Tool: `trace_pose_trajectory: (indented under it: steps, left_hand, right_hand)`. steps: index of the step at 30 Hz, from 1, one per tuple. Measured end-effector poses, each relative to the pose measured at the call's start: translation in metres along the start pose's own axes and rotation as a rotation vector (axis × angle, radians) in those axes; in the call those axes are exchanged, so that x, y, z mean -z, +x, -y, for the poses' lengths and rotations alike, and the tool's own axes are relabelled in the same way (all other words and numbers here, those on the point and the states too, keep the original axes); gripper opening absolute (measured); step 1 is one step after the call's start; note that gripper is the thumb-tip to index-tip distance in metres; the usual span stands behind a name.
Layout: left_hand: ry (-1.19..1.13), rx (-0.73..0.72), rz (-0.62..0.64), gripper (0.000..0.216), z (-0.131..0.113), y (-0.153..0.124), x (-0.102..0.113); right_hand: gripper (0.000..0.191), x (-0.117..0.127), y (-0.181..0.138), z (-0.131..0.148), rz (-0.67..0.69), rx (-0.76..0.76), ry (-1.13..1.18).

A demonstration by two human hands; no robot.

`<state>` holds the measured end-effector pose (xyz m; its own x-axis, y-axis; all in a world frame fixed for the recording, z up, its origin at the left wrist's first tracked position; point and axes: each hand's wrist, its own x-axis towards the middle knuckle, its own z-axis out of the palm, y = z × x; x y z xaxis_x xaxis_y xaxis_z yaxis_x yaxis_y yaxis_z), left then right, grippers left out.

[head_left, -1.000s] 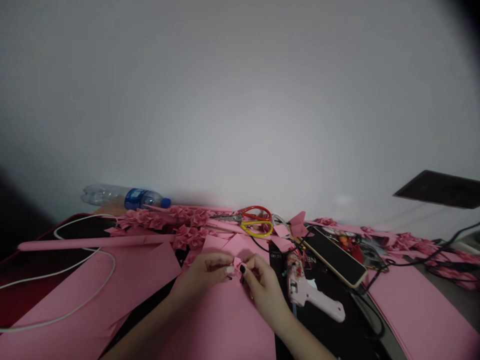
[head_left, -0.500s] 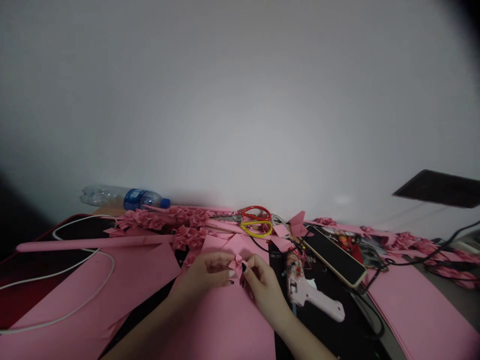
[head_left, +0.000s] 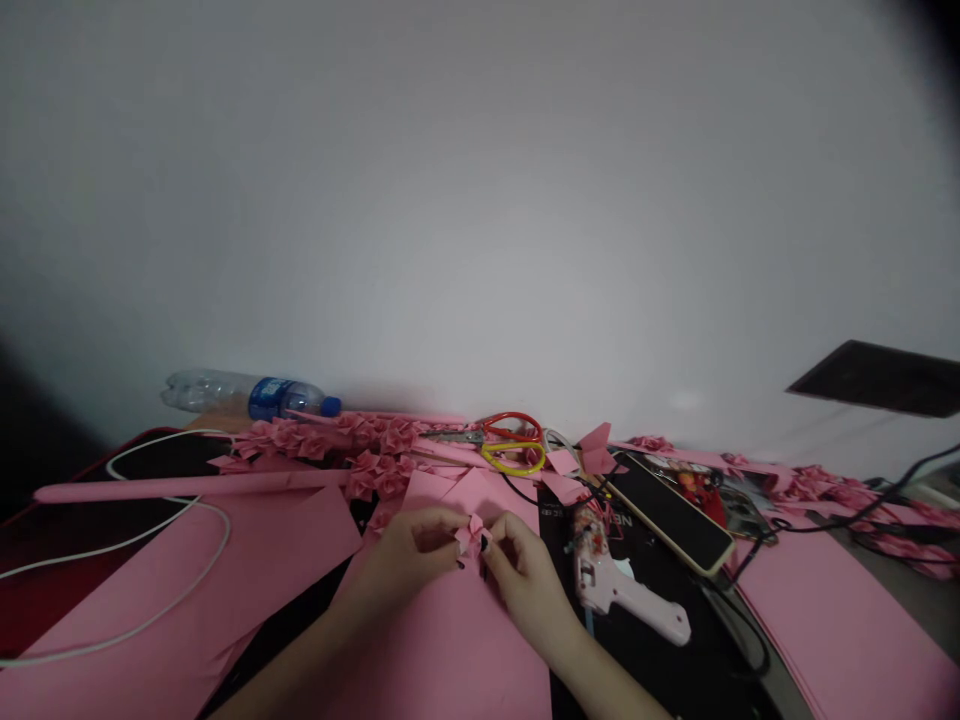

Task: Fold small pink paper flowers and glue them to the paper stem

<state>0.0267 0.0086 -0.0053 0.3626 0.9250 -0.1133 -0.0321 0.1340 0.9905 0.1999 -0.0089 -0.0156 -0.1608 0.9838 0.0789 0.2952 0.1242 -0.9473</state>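
A small folded pink paper flower (head_left: 471, 536) is pinched between the fingertips of both hands. My left hand (head_left: 420, 545) grips its left side, thumb and fingers closed. On the other side, my right hand (head_left: 521, 565) holds it between thumb and forefinger. Beneath them lies a long pink paper sheet (head_left: 450, 640). Just beyond, several finished pink paper flowers (head_left: 379, 470) are clustered along a rolled pink paper stick (head_left: 187, 487). Red-and-yellow-handled scissors (head_left: 514, 442) rest behind the hands.
Right of my hands lies a pale pink glue gun (head_left: 630, 595), with a phone (head_left: 675, 515) beyond it. A plastic bottle (head_left: 232, 393) lies at the back left by the wall. Pink paper stacks (head_left: 840, 610) lie at the right; a white cable (head_left: 214, 560) crosses the left.
The paper flower has turned slightly in my fingertips and shifted a little left. Both hands stay in nearly the same place, with small finger movements.
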Motion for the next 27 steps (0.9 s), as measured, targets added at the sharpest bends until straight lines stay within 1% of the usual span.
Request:
trace_pose_trajectory:
  steps: [5,8,12,17,23,27]
  left_hand:
    - [-0.002,0.021,-0.011,0.026,-0.006,-0.001,-0.002]
    - [0.006,0.006,-0.006,0.029,-0.002,-0.001,-0.002]
    - [0.038,-0.028,-0.017,0.025,0.003,0.000,-0.002]
    - [0.026,-0.031,-0.014,0.023,0.003,0.000,-0.003]
    - [0.003,-0.033,0.023,0.023,0.002,0.001,0.000]
    - [-0.012,-0.031,-0.003,0.023,0.003,0.001,0.000]
  right_hand:
    - [0.021,0.000,0.000,0.003,-0.031,0.019,-0.044]
    - [0.024,-0.001,-0.002,0.005,-0.041,0.065,-0.096]
    - [0.025,-0.003,-0.003,0.010,-0.036,0.130,-0.167]
    - [0.025,-0.003,-0.004,0.012,-0.031,0.125,-0.181]
    - [0.021,-0.003,-0.004,0.010,-0.043,0.117,-0.170]
    - [0.015,-0.002,-0.003,0.009,-0.058,0.128,-0.162]
